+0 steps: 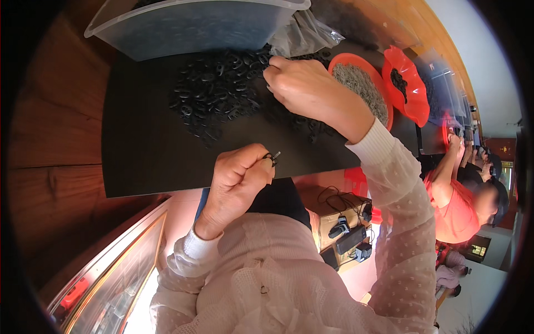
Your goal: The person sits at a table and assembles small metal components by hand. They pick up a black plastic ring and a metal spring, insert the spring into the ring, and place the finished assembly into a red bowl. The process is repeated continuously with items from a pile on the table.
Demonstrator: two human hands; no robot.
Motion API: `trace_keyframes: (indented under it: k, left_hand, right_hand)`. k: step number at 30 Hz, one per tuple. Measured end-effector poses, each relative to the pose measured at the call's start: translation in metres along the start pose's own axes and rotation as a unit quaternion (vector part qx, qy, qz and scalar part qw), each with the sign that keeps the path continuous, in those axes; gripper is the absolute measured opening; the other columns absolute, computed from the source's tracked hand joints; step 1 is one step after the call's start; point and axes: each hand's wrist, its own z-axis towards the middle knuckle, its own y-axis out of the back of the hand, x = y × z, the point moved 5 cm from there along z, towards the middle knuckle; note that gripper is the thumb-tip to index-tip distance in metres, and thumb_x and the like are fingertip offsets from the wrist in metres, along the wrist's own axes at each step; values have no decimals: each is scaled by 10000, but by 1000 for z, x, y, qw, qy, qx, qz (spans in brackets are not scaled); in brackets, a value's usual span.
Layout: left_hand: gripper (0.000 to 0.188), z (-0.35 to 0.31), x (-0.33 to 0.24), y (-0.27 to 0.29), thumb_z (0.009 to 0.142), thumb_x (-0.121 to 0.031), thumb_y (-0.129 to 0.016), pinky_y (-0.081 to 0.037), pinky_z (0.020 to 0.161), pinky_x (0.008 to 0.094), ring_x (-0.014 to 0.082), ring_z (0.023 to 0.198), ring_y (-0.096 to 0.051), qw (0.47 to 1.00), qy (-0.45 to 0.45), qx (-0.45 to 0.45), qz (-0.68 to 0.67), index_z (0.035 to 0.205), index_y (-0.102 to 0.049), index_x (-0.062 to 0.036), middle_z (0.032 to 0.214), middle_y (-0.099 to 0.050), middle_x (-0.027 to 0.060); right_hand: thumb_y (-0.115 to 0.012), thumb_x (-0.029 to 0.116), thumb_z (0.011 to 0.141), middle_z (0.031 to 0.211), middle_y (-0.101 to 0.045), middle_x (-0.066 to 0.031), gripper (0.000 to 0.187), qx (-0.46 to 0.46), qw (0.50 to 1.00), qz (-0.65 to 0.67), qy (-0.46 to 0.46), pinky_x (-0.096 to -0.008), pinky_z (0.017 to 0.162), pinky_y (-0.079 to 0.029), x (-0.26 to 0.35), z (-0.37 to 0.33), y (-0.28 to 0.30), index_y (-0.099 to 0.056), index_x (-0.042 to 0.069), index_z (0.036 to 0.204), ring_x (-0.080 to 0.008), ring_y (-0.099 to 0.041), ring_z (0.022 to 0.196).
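My left hand (240, 177) is closed in a pinch near the front edge of the dark table (139, 139). Between its thumb and forefinger sits a small black plastic ring-shaped piece (269, 158), and a thin metal screw (277, 155) sticks out beside it. Farther forward, my right hand (303, 86) bends down at the right side of a spread heap of black plastic pieces (217, 83). Its fingertips are drawn together, and what they grip, if anything, is hidden.
Behind the heap stands a translucent tub (194, 30), with a clear plastic bag (306, 34) beside it. To the right are a red bowl (338, 58) of small metal screws and a red wavy-edged dish (414, 69) holding dark bits. Chargers (351, 239) lie on a box below; other people (453, 214) sit farther right.
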Motion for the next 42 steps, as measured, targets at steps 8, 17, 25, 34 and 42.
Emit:
trace_keyframes:
  k: [8, 17, 25, 34, 42]
  left_hand:
    - [96, -1, -2, 0, 813, 61, -481, -419, 543, 240, 87, 584, -510, 999, 31, -14, -8, 745, -545, 40, 639, -554, 38]
    - [102, 0, -1, -1, 821, 52, -481, -424, 547, 238, 86, 580, -515, 999, 19, -22, -20, 742, -541, 31, 638, -559, 35]
    - [169, -2, 3, 0, 843, -32, -442, -302, 447, 199, 57, 522, -447, 997, 56, -19, -43, 750, -571, 24, 658, -577, 54]
    - [130, -1, 1, 5, 812, -43, -499, -343, 474, 231, 55, 525, -468, 995, 66, 15, -75, 725, -582, 6, 603, -563, 14]
    - [142, -2, 3, 4, 830, -42, -497, -309, 456, 215, 35, 502, -419, 997, 36, -1, -71, 764, -609, 14, 614, -575, 11]
  right_hand:
    - [-590, 52, 743, 832, -591, -152, 89, -10, 999, -45, -3, -402, 569, -507, 2, 10, -6, -580, -26, 786, -315, -628, 681]
    - [-517, 61, 900, 778, -591, -73, 88, 28, 898, 421, -127, -285, 530, -434, 12, -33, 17, -554, -10, 936, -150, -546, 567]
    - [-528, 159, 955, 771, -569, -2, 169, 166, 767, 614, -80, -206, 533, -390, 27, -56, 22, -562, -7, 964, -50, -474, 574]
    - [-545, 117, 862, 706, -604, -27, 128, 162, 751, 628, -126, -225, 484, -376, 31, -52, 17, -605, 5, 871, -62, -479, 536]
    - [-597, 64, 850, 692, -593, -17, 86, 68, 762, 636, -105, -229, 491, -390, 45, -45, 6, -622, -2, 900, -60, -496, 555]
